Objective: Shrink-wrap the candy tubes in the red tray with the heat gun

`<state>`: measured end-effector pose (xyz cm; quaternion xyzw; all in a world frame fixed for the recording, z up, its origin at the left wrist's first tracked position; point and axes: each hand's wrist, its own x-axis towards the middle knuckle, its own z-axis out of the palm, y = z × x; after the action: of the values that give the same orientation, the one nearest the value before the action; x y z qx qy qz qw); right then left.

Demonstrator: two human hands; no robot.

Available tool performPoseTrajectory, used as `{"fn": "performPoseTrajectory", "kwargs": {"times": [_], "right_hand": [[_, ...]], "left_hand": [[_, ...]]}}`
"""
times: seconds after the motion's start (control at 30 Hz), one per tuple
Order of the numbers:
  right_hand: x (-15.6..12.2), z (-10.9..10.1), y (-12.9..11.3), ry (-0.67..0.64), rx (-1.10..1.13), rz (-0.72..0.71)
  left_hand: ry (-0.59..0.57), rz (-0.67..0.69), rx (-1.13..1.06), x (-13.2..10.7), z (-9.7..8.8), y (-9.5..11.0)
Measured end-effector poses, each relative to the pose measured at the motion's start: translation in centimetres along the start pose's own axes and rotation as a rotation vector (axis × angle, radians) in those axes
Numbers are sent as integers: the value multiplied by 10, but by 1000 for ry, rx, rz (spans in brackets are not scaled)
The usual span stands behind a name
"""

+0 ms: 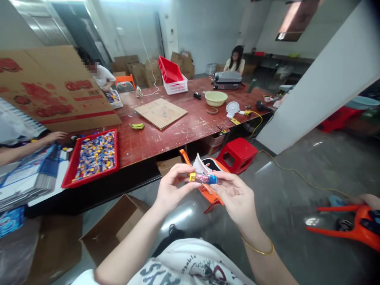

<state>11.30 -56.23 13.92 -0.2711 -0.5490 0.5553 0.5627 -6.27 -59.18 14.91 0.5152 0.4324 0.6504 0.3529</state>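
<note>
A small clear tube of coloured candy (204, 178) with a yellow cap on its left end and a blue cap on its right end lies level between my hands, in front of my chest. My left hand (172, 187) pinches the yellow-capped end with its fingertips. My right hand (236, 196) holds the blue end with thumb and fingers curled round it; a thin gold bangle (257, 249) sits on that wrist. Both hands are above the grey floor, short of the table edge.
A red tray (94, 159) full of the same small tubes sits on the long reddish table (172, 134) to my left. An open cardboard box (115, 227) lies on the floor below. Orange chairs (353, 227), a red stool (239, 153), and other people's arms (26, 146) surround me.
</note>
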Motion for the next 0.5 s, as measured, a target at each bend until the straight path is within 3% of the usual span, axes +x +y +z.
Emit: {"fn": "performPoseTrajectory", "kwargs": {"times": [0.13,0.27,0.37,0.5], "right_hand": [[11,2,8,-43,-17,-46],[29,21,28,-102,-118,-170],[48,53,50,-174,-197,-238],[83,118,81,-186,-55,-66]], "left_hand": [[45,-132,-50,3,-7,0],[5,-313,-162,14,-35,-7],[-6,-362,-229,27,-73,-14],[43,-254,-194,52,-141,-20]]}}
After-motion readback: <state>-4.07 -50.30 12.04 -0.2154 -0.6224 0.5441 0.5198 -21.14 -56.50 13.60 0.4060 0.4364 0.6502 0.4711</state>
